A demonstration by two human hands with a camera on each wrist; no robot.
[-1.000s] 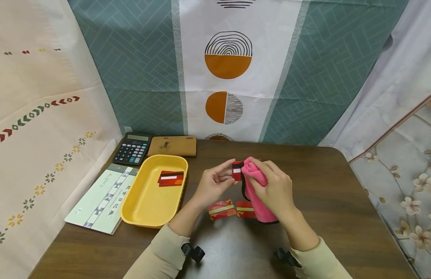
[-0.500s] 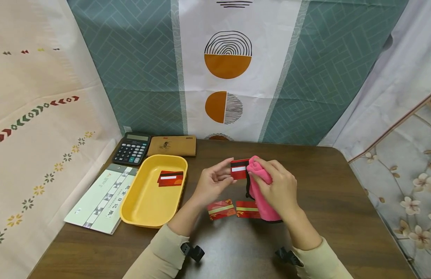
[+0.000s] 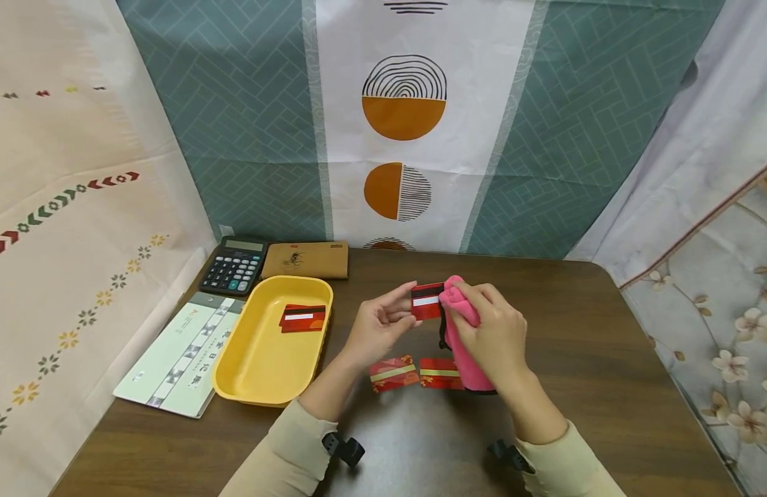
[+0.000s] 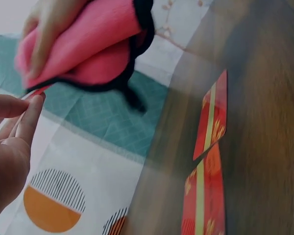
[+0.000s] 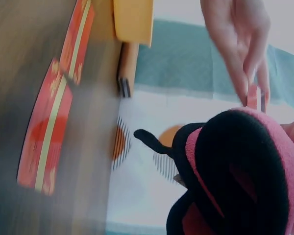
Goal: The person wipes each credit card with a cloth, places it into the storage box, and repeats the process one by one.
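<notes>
My left hand (image 3: 380, 324) pinches a red card (image 3: 425, 301) by its left edge, held above the table. The card's face shows a black stripe and a white strip. My right hand (image 3: 493, 330) grips a folded pink cloth (image 3: 469, 348) with black edging, pressed over the card's right end, which it hides. In the left wrist view, the pink cloth (image 4: 83, 54) meets the card right by the left fingertips (image 4: 36, 105). Beneath the hands, two red cards with yellow stripes lie on the table: a left card (image 3: 393, 373) and a right card (image 3: 441, 373), partly covered by the cloth.
To the left stands a yellow tray (image 3: 259, 376) with red cards (image 3: 303, 318) overlapping inside. Beyond it are a black calculator (image 3: 234, 266) and a brown wallet-like case (image 3: 305, 260). A pale green booklet (image 3: 178, 352) lies left of the tray on the wooden table (image 3: 582, 345).
My right hand and the cloth have slid right along the card, then slightly back left, so more of the card's face shows than a second ago. The left hand stays nearly still.
</notes>
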